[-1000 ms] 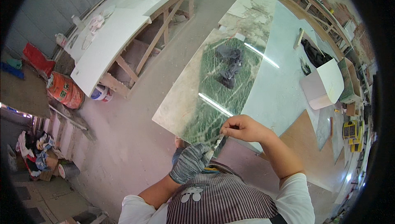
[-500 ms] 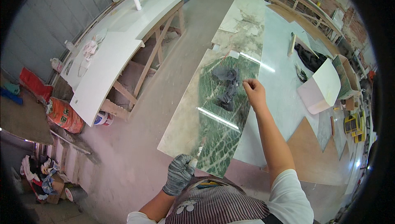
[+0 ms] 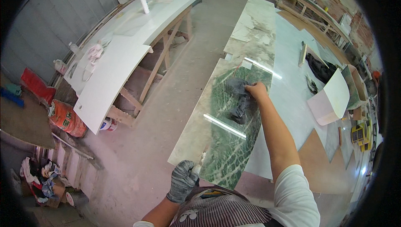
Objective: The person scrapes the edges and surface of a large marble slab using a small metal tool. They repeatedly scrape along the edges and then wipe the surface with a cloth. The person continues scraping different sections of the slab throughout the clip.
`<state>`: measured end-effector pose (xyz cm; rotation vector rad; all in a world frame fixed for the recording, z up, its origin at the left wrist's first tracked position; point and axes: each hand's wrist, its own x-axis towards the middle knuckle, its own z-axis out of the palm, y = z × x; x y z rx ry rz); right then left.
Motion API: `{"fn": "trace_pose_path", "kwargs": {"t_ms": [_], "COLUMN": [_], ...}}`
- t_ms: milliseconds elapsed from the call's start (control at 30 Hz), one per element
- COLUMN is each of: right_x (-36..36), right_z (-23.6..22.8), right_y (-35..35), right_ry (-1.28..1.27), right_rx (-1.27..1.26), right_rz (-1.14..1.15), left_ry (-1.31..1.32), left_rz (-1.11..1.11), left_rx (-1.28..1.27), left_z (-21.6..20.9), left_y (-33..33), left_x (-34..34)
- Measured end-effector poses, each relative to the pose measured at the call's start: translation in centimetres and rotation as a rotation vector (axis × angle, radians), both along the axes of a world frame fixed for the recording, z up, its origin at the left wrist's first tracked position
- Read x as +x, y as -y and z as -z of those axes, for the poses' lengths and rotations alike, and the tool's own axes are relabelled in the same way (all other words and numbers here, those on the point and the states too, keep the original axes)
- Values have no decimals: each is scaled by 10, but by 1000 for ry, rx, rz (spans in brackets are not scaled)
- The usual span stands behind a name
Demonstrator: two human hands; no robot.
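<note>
Your bare right hand (image 3: pixel 255 90) clamps the dark rag (image 3: pixel 239 102) mid-slab (image 3: pixel 227 152); gloved left hand (image 3: pixel 182 180) grips its near edge, where sharp stone could cut.

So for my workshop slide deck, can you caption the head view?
Bare right hand presses a dark cloth on a glossy green marble slab; gloved left hand grips its near edge.

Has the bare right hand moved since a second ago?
Yes. The right hand reached forward along the green marble slab, away from its near edge, onto the dark cloth.
</note>
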<state>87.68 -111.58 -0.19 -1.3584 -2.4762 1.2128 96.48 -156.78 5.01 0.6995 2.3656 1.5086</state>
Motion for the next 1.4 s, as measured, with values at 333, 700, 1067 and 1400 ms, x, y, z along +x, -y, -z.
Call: {"fn": "trace_pose_path", "kwargs": {"t_ms": [333,700,1067,1400], "right_x": [48,124,142,143], "right_z": [-31,-58,-52,-48], "right_y": [103,176,187,186], "right_ry": [-528,-716,-858,-853], "right_rx": [-98,-790,-990,-838], "right_rz": [-140,-184,0,-13], "left_ry": [-214,-318,-492,-549], "left_rz": [-8,7,90,136], "left_rx": [120,-21,-97,-121], "left_z": [-39,-9,-17,-18], "left_y": [-69,-116,-131,-135], "left_x": [-36,-36,-21,-6]}}
